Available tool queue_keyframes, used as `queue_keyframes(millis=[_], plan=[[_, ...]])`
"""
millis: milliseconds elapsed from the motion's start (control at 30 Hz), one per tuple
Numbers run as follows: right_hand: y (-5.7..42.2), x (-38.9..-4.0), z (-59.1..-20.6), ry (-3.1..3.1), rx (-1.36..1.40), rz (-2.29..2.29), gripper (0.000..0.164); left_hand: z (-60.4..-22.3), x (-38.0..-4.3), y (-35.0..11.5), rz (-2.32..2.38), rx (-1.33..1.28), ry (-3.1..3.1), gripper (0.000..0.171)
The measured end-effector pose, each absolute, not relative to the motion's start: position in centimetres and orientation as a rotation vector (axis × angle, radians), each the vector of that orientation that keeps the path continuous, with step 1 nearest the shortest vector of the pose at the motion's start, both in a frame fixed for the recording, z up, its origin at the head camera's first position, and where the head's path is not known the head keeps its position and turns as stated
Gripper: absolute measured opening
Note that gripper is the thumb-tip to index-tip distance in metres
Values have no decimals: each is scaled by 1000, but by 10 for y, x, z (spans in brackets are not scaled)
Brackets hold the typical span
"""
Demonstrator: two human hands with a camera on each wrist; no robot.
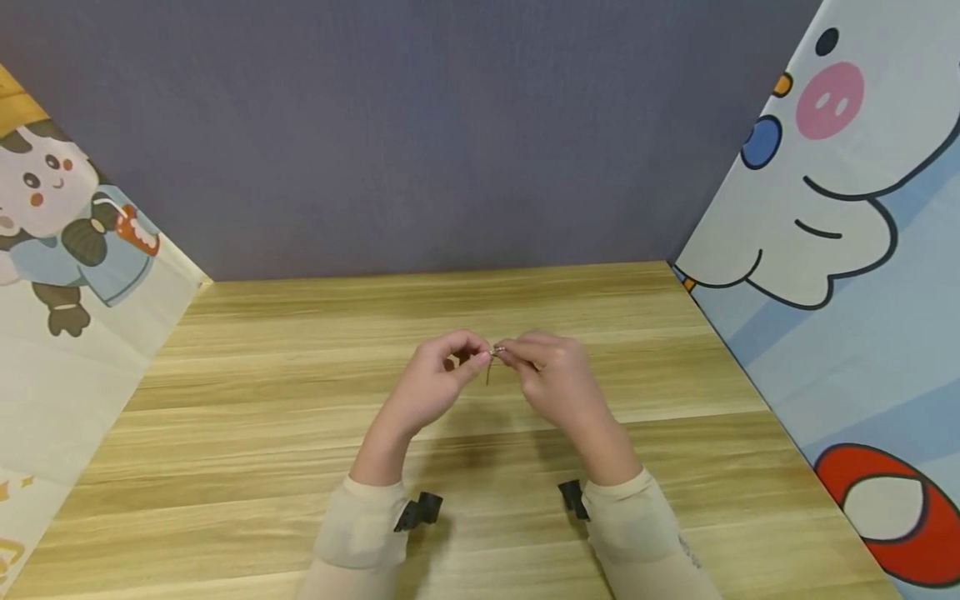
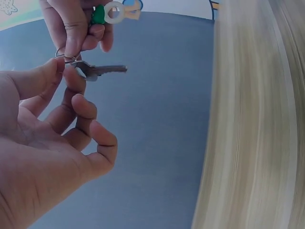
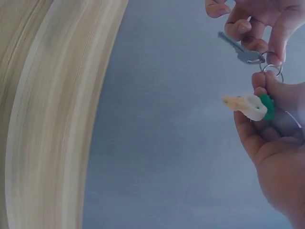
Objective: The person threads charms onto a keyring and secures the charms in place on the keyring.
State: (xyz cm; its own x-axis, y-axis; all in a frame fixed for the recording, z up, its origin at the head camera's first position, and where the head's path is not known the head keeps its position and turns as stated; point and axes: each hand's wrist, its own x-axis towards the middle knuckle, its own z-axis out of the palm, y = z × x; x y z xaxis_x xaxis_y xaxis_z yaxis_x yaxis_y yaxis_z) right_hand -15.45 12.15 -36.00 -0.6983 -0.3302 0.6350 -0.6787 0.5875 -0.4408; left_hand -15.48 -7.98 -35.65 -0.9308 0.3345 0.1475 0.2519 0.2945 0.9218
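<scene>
Both hands meet above the table, fingertips nearly together at a small metal key ring [image 3: 273, 65]. With thumb and index finger my left hand [image 1: 438, 375] pinches one side of the ring, its other fingers loosely bent. My right hand [image 1: 558, 379] pinches the ring's other side from above. A silver key [image 2: 106, 70] hangs from the ring beside the left fingertips; in the head view it is only a thin dark line. Below the right fingers dangles a small charm [image 3: 250, 106] in green, white and pale orange, partly hidden by that hand.
The wood-grain table [image 1: 247, 433] stretches under both hands. A grey-blue panel [image 1: 420, 142] stands at the back, with cartoon-printed panels [image 1: 825, 242] at left and right. Each sleeve cuff carries a black wrist mount [image 1: 420, 510].
</scene>
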Motion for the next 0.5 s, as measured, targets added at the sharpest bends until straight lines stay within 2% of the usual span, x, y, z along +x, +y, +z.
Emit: queue_keyframes(millis=[500], plan=[[125,-153,-361,-2396,619,1562,16,-366,-159,-81,2140,561,2021,10]])
